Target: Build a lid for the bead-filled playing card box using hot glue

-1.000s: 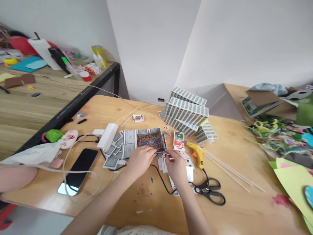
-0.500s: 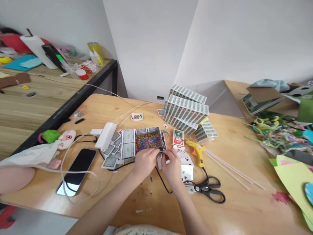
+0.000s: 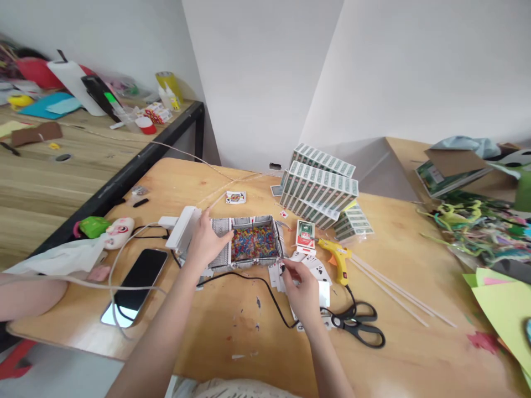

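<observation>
Table (image 3: 398,249) supports the card-covered box (image 3: 251,222) near its centre, left flap (image 3: 221,257) laid out to the side. Left hand (image 3: 206,240) has shifted from the box's front right corner to that flap and is spread, thumb and fingers apart, while right hand (image 3: 302,288) remains by the corner, fingertips bent together; whether it grips anything cannot be told. Small coloured pieces (image 3: 254,242) cover the box floor.

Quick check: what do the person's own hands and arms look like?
The left hand and right hand are bare, with no gloves or watch showing. Both forearms are uncovered as far as they show. A pale garment with faint markings shows at the bottom.
</observation>
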A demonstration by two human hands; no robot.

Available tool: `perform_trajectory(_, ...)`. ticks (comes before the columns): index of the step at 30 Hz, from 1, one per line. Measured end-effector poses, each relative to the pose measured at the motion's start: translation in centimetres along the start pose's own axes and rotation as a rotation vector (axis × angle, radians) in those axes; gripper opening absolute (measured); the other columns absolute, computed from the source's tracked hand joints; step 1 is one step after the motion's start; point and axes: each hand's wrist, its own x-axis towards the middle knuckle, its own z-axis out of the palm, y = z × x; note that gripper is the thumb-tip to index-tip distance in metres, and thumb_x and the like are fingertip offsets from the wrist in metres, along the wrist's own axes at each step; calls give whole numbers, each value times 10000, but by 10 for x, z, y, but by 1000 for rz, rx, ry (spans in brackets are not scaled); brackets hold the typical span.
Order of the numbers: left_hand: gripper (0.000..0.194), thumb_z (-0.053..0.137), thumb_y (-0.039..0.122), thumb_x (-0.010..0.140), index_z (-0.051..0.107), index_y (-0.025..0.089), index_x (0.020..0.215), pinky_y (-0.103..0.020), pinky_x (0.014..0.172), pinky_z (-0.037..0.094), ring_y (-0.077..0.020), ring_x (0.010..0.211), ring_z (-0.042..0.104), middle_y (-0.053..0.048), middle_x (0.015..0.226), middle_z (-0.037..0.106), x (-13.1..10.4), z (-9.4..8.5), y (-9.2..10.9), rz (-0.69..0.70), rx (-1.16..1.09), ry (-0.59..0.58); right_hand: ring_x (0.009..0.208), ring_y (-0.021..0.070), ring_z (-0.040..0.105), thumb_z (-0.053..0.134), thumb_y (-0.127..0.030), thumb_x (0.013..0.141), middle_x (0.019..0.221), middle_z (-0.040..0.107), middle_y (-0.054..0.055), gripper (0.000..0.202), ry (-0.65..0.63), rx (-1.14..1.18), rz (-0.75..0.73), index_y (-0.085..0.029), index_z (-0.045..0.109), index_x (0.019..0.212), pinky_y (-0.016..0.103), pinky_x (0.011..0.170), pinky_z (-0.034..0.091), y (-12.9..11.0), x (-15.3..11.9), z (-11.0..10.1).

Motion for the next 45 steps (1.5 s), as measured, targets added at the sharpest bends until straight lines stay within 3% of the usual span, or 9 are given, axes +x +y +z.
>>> perform_trajectory(3,695,623,356,698,350,150,1303,-387,1013,379,-273,1228,462,-147,1320,481,6,7,-7,-85,-71,-130,727,171,654,503,-253,794,872,702,67,233,-20,9,-18,-191,678,934,296,694,541,-4,0,0)
perform_trajectory(11,540,639,336,641,471,188,1133,-366,903,440,-256,1065,559,-92,1128,583,6,8,-3,-119,-113,-146,714,172,653,507,-275,807,851,695,66,234,-9,-16,-3,-189,676,944,296,690,533,-1,0,-5)
perform_trajectory(23,573,630,270,673,484,226,1225,-328,976,409,-206,1152,524,-46,1281,544,15,14,-11,-155,-476,-258,697,168,642,505,-306,824,864,681,54,238,-12,9,49,-203,666,966,269,581,522,1,1,-11)
perform_trajectory(27,463,565,388,756,566,210,1183,-342,1004,391,-222,1192,507,-63,1296,554,12,7,-24,-236,-730,-273,678,162,628,515,-327,822,867,681,58,246,8,34,53,-201,662,973,269,571,519,-2,2,-10)
perform_trajectory(33,515,631,401,719,590,238,1206,-370,1032,375,-256,1249,463,-58,1349,517,-7,10,-49,-302,-898,-190,653,152,622,548,-334,808,794,673,50,237,77,151,18,-186,653,961,292,635,531,-15,5,-6)
perform_trajectory(36,485,642,375,721,606,256,1191,-368,1039,372,-250,1242,473,-47,1333,534,-12,16,-54,-320,-929,-176,641,154,641,535,-318,810,749,669,35,228,-9,293,24,-191,634,971,308,664,546,-31,17,7)
perform_trajectory(39,485,640,365,728,602,246,1197,-373,1023,392,-243,1202,513,-55,1290,572,-14,20,-54,-362,-997,-145,808,176,671,542,-282,786,917,693,68,233,-141,369,36,-189,629,981,315,747,550,-50,38,34)
perform_trajectory(42,514,629,358,739,567,242,1237,-371,964,450,-234,1122,575,-61,1238,609,-17,23,-50,-412,-1143,-153,860,175,665,561,-200,743,944,702,62,253,-254,222,89,-185,634,985,308,806,521,-65,60,70)
perform_trajectory(45,520,619,325,744,547,249,1253,-364,908,492,-226,1070,605,-55,1213,625,-20,26,-45,-457,-1255,-165,817,191,659,564,-203,759,818,710,42,146,-419,121,98,-186,657,870,305,771,502,-69,74,101)
